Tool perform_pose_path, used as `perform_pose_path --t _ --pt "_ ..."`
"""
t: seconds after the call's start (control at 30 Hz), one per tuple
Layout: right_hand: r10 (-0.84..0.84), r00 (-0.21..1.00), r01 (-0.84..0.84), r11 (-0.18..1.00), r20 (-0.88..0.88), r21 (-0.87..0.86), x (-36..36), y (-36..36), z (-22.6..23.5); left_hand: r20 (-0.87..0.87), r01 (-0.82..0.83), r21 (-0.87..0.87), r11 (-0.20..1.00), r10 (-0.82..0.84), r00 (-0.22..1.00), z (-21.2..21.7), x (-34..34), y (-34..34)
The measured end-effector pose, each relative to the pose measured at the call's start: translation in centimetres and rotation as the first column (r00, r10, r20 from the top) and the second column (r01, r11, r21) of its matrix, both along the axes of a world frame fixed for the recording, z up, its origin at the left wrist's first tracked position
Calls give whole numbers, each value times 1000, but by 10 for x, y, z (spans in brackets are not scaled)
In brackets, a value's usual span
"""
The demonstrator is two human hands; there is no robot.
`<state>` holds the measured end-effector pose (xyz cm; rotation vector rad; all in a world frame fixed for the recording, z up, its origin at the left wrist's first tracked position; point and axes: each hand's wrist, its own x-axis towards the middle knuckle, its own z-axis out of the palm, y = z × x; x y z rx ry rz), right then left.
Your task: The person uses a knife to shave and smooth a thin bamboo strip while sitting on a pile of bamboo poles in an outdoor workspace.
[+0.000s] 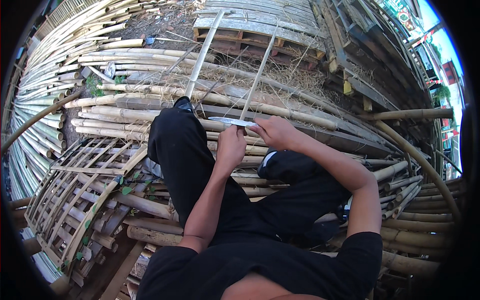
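Note:
My right hand [276, 133] is closed round the handle of a knife [231, 120]. The blade points left and lies across a long thin bamboo strip [259, 72], close to its near end. Just below the blade, my left hand [231, 145] grips that near end, with the fingers wrapped round it. From there the strip runs away from me, its far end over a wooden pallet. A wider, pale split bamboo piece [204, 52] stretches forward from beside my left knee, and my hands do not touch it.
Bamboo poles [120, 112] lie stacked beneath and around my legs, with more poles [37, 120] at the left. A slatted bamboo lattice [75, 185] sits at lower left. Ahead is a low pallet [295, 42]; stacked pallets [380, 55] rise at right.

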<state>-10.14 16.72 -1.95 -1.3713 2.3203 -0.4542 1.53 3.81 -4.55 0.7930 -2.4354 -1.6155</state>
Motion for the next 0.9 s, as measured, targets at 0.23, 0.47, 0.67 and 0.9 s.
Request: perform_pose_path --t 0.23,0.47,0.67,0.9 --pt "12 985 -24 997 -172 -72 -45 5 -21 29 -5 10 1000 5 1000 -3 2 1" --pt "-654 733 629 757 -190 -179 -181 52 7 -1 31 70 997 -31 1000 18 7 -2" --pt "-252 968 251 966 -12 -67 -83 19 35 -38 16 36 999 -15 999 4 2 -6" --pt "37 998 -39 999 59 32 -26 8 4 -144 12 25 1000 -8 990 4 3 -3"
